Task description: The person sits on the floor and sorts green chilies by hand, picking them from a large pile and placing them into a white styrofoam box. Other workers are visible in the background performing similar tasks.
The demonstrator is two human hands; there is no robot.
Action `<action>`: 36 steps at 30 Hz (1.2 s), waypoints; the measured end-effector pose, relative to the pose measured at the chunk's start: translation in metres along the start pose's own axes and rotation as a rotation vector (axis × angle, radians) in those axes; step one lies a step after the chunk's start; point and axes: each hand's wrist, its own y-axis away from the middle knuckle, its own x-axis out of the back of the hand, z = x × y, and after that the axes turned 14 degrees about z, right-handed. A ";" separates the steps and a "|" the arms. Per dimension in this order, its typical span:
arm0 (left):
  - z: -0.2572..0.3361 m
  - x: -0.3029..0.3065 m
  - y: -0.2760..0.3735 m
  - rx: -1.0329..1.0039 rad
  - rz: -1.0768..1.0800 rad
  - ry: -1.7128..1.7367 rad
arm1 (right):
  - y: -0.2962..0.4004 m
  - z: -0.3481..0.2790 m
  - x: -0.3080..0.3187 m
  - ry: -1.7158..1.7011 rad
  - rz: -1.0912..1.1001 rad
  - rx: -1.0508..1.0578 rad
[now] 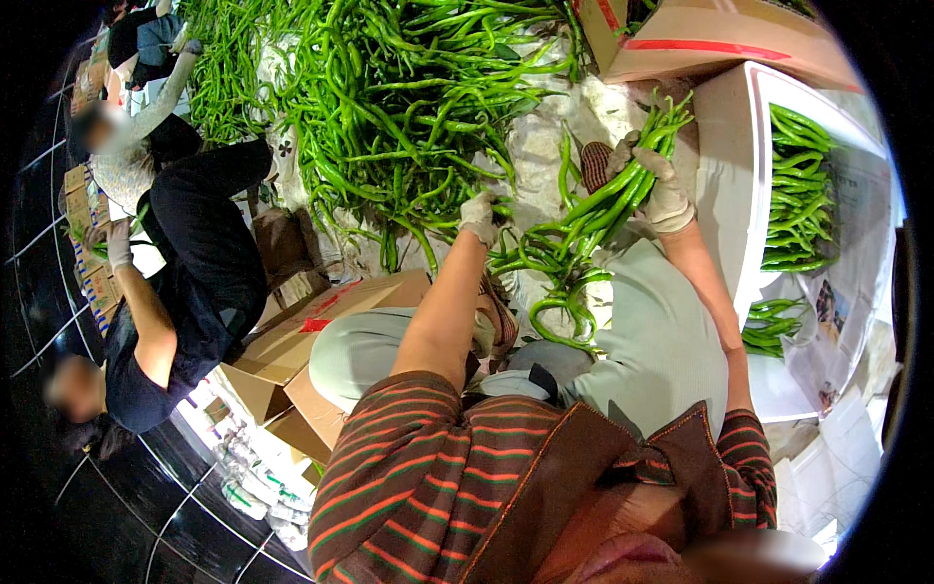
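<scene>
A bunch of long green chili peppers [620, 193] is held in my gloved right hand [665, 191], whose fingers are closed around it near one end. The bunch hangs over the pale sheet beside the white foam box. My left hand [481, 217], also gloved, is at the near edge of a large heap of green chili peppers [394, 109]; its fingers touch peppers there, but whether they grip one cannot be told. Loose curled peppers [565, 310] lie between my legs, below the held bunch.
The white foam box [730, 160] at right holds rows of peppers [799, 190] on printed paper. A cardboard box [678, 44] stands at the top right, and open cardboard boxes [328, 328] are at my left. Two co-workers [211, 219] sit farther left, with another person at the upper left.
</scene>
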 end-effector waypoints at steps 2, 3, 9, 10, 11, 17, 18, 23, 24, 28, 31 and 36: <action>-0.011 -0.010 0.050 0.009 -0.157 0.060 | -0.003 -0.004 0.012 -0.051 0.007 -0.010; -0.018 -0.010 0.065 0.011 -0.232 0.097 | -0.002 -0.005 0.011 -0.073 -0.072 -0.018; -0.052 0.005 0.080 0.083 -0.544 -0.005 | 0.003 -0.009 0.012 -0.094 -0.463 -0.121; -0.055 0.006 0.077 0.040 -0.541 -0.064 | 0.009 -0.007 0.012 -0.070 -0.403 -0.110; -0.056 0.006 0.072 0.038 -0.548 -0.063 | 0.011 -0.009 0.011 -0.057 -0.426 -0.156; -0.044 -0.006 0.065 0.149 -0.575 0.138 | 0.008 -0.005 0.008 0.148 -0.262 -0.247; -0.038 -0.023 0.077 0.191 -0.574 0.150 | -0.001 -0.003 0.029 0.221 -0.222 -0.218; -0.042 -0.053 0.051 0.039 -0.405 -0.076 | 0.013 -0.006 0.003 0.002 -0.270 -0.175; -0.042 -0.053 0.049 0.025 -0.321 -0.117 | 0.009 -0.002 0.001 -0.032 -0.255 -0.180; -0.054 -0.063 0.082 -0.378 -0.053 -0.476 | 0.013 -0.010 0.011 -0.058 -0.176 -0.112; -0.051 -0.038 0.057 -0.639 0.101 -0.833 | 0.009 -0.009 0.005 -0.087 -0.202 -0.112; -0.016 -0.051 0.105 -0.988 0.129 -1.118 | 0.005 -0.009 0.014 -0.132 -0.193 -0.106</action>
